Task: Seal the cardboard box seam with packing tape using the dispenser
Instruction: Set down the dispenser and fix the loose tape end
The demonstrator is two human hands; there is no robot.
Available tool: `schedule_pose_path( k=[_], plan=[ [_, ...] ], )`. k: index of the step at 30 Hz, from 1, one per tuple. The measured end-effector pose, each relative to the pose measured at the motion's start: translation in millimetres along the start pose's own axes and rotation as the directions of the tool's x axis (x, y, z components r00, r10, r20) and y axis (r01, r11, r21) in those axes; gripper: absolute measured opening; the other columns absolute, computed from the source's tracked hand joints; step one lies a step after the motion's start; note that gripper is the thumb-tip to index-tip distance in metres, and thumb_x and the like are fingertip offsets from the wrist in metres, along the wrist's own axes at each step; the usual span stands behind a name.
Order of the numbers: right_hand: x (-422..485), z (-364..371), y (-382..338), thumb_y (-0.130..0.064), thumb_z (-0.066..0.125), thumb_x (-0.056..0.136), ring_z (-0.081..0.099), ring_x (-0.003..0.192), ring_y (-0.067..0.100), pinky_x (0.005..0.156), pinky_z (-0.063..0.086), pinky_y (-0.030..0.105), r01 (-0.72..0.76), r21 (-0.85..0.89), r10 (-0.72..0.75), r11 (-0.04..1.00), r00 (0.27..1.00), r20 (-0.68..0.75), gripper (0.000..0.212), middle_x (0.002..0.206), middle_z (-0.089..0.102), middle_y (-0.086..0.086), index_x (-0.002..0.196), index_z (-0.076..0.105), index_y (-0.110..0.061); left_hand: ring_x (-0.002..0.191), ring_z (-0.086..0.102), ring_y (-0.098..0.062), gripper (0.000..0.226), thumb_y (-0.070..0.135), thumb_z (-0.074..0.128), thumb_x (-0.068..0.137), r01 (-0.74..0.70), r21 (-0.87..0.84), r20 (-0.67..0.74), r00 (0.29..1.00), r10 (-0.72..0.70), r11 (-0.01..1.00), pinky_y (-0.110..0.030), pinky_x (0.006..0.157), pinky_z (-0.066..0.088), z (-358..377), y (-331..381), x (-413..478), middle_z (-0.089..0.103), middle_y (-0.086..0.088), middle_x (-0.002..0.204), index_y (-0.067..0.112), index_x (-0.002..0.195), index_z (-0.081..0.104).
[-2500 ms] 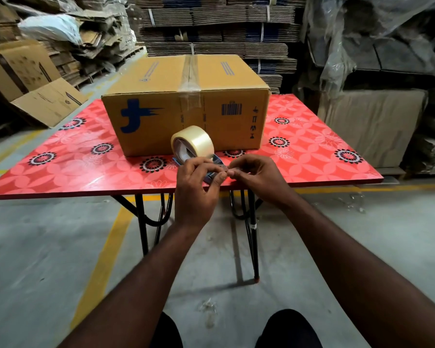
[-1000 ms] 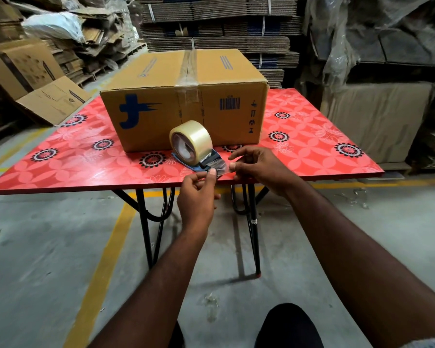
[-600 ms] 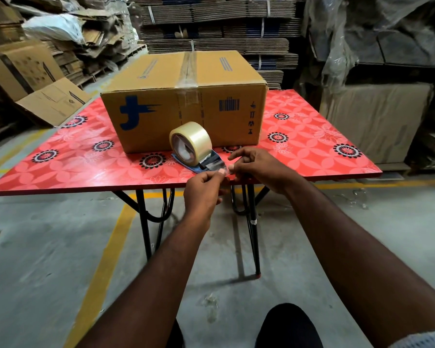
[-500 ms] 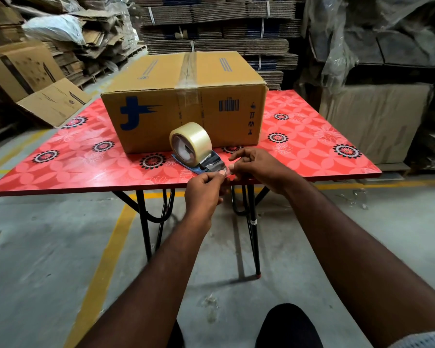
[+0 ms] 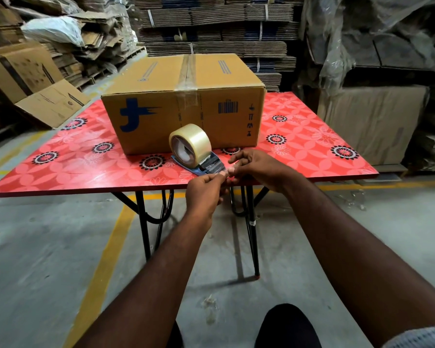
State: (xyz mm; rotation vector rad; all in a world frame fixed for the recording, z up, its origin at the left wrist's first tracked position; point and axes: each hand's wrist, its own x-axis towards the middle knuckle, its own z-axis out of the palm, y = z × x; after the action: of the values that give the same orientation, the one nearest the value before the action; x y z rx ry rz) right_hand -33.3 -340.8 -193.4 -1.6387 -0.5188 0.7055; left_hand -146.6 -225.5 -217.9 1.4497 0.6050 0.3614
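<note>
A brown cardboard box (image 5: pixel 186 101) with a blue logo stands on the red flowered table (image 5: pixel 85 162). A strip of clear tape runs along its top seam and down the front face. In front of the box lies the tape dispenser (image 5: pixel 199 156), blue and metal, with a roll of clear tape on it. My left hand (image 5: pixel 205 194) and my right hand (image 5: pixel 255 167) meet at the dispenser's near end by the table's front edge. Both pinch the loose end of the tape between fingertips.
Stacks of flattened cardboard (image 5: pixel 211 28) rise behind the table. Opened boxes (image 5: pixel 35 89) lean at the left and plastic-wrapped pallets (image 5: pixel 374 71) stand at the right. Yellow lines (image 5: pixel 103 259) mark the concrete floor beneath the black table legs (image 5: pixel 251 222).
My left hand dropped from above the dispenser to below the table edge, then rose back to its near end. The right hand stays at the tape end. Box and dispenser have not moved.
</note>
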Motion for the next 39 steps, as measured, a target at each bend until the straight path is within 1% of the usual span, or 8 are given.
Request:
schedule_pose_path(
  k=[9, 12, 15, 21, 24, 28, 33, 39],
  plan=[
    [3, -7, -6, -0.010, 0.054, 0.098, 0.071, 0.086, 0.027, 0.093, 0.057, 0.043, -0.070, 0.006, 0.070, 0.997, 0.996, 0.059, 0.018, 0.087, 0.071, 0.016, 0.112, 0.059, 0.000, 0.067, 0.067, -0.013, 0.016, 0.026, 0.064, 0.092, 0.087, -0.031, 0.005, 0.996, -0.087, 0.996, -0.022, 0.051, 0.046, -6, 2, 2, 0.073, -0.005, 0.082, 0.013, 0.086, 0.071],
    [5, -6, -5, -0.013, 0.062, 0.095, 0.071, 0.079, 0.022, 0.084, 0.060, 0.038, -0.041, -0.084, 0.047, 0.996, 0.997, 0.062, 0.024, 0.093, 0.070, 0.019, 0.112, 0.061, 0.005, 0.066, 0.066, -0.012, 0.018, 0.033, 0.067, 0.091, 0.057, -0.017, -0.003, 0.998, -0.057, 0.998, -0.023, 0.053, 0.047, -4, 2, 2, 0.075, -0.004, 0.083, 0.015, 0.087, 0.072],
    [6, -7, -5, -0.003, 0.057, 0.095, 0.071, 0.074, 0.020, 0.080, 0.060, 0.034, -0.032, -0.069, 0.037, 0.997, 0.997, 0.075, 0.012, 0.098, 0.066, 0.026, 0.104, 0.063, 0.002, 0.064, 0.064, -0.010, 0.013, 0.026, 0.066, 0.092, 0.049, -0.025, 0.009, 0.999, -0.049, 0.998, -0.022, 0.052, 0.045, -3, 1, 3, 0.071, -0.001, 0.079, 0.017, 0.085, 0.071],
    [4, -9, -11, -0.006, 0.045, 0.102, 0.071, 0.080, 0.022, 0.082, 0.058, 0.034, -0.088, -0.027, 0.090, 0.996, 0.991, 0.101, 0.024, 0.085, 0.070, 0.017, 0.119, 0.057, 0.006, 0.068, 0.066, -0.012, 0.013, 0.021, 0.061, 0.093, 0.131, -0.084, 0.035, 0.991, -0.128, 0.988, -0.022, 0.055, 0.047, -8, 4, 2, 0.071, -0.003, 0.078, 0.014, 0.086, 0.070],
    [5, -6, -13, -0.019, 0.057, 0.098, 0.070, 0.081, 0.021, 0.084, 0.057, 0.037, -0.065, -0.122, 0.078, 0.990, 0.992, 0.103, 0.032, 0.095, 0.070, 0.016, 0.117, 0.059, 0.007, 0.067, 0.066, -0.011, 0.017, 0.029, 0.064, 0.093, 0.128, -0.093, 0.038, 0.992, -0.125, 0.987, -0.022, 0.055, 0.048, -8, 3, 0, 0.074, -0.001, 0.078, 0.016, 0.088, 0.072],
    [5, -8, -11, -0.005, 0.061, 0.094, 0.071, 0.076, 0.018, 0.076, 0.060, 0.031, -0.062, -0.138, 0.075, 0.988, 0.993, 0.093, 0.021, 0.090, 0.071, 0.014, 0.113, 0.061, 0.002, 0.069, 0.065, -0.011, 0.011, 0.026, 0.067, 0.091, 0.096, -0.049, 0.049, 0.994, -0.093, 0.994, -0.021, 0.056, 0.048, -6, 2, 0, 0.073, 0.000, 0.078, 0.016, 0.090, 0.073],
    [4, -9, -12, -0.002, 0.056, 0.095, 0.069, 0.083, 0.022, 0.088, 0.057, 0.040, -0.089, -0.066, 0.094, 0.994, 0.993, 0.077, 0.021, 0.088, 0.069, 0.013, 0.116, 0.057, -0.002, 0.072, 0.066, -0.013, 0.013, 0.019, 0.063, 0.093, 0.114, -0.045, 0.080, 0.991, -0.110, 0.992, -0.021, 0.058, 0.048, -11, 6, -2, 0.073, 0.002, 0.072, 0.016, 0.083, 0.072],
    [4, 1, -16, -0.009, 0.064, 0.091, 0.062, 0.089, 0.022, 0.087, 0.052, 0.041, -0.037, -0.370, 0.033, 0.928, 0.999, -0.018, 0.014, 0.099, 0.064, 0.011, 0.103, 0.061, -0.013, 0.076, 0.066, -0.012, 0.018, 0.024, 0.059, 0.097, 0.062, 0.048, 0.189, 0.980, -0.070, 0.997, -0.024, 0.064, 0.049, -16, 8, -5, 0.078, 0.000, 0.086, 0.018, 0.091, 0.075]
  ],
)
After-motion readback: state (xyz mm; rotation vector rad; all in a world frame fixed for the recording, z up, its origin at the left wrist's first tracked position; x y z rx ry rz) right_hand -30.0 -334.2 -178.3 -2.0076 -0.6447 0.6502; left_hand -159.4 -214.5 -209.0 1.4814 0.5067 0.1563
